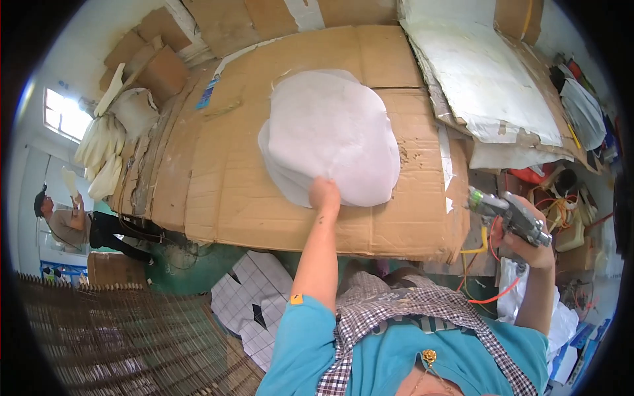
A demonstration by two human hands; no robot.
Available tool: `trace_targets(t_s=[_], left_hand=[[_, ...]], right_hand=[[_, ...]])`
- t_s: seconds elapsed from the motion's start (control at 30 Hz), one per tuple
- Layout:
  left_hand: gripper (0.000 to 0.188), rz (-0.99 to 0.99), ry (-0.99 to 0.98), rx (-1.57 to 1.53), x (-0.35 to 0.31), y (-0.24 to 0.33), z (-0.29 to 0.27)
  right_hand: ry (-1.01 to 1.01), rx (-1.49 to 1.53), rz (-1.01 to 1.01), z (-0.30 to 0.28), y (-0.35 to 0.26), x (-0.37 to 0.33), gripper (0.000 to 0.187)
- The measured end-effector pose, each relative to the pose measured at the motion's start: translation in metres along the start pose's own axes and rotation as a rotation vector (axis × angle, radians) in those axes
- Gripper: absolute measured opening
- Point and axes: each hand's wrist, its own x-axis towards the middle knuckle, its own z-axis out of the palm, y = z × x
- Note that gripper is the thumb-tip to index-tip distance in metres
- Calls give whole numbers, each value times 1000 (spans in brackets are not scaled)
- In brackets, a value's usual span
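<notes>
At the near edge of the pale fabric stack [330, 132], the left hand [325, 195] closes its fingers on the margin. To its right, the right hand [530, 249] wraps around one grey gun-shaped tool [526, 222]; the green-marked end points left toward one cardboard-covered table [224, 178], the long axis sloping down to the right. At least two rounded layers form the stack, longest from far left to near right, lying around the table's middle. One white panel [495, 79] lies at the right; far left stands one co-worker [69, 228].
</notes>
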Motion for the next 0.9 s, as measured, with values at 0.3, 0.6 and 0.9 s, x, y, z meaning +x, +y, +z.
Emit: trace_targets(t_s=[0.3,0.6,0.9], left_hand=[[13,-80,-28,-618,-3,-25,-4],[38,-530,-494,-1514,-63,-24,56],[37,-208,-18,-1723,-48,5,-78]], right_hand=[[210,-44,11,-1,-4,16,52],[202,18,-12,-9,9,8,51],[205,-23,17,-12,-2,-19,61]])
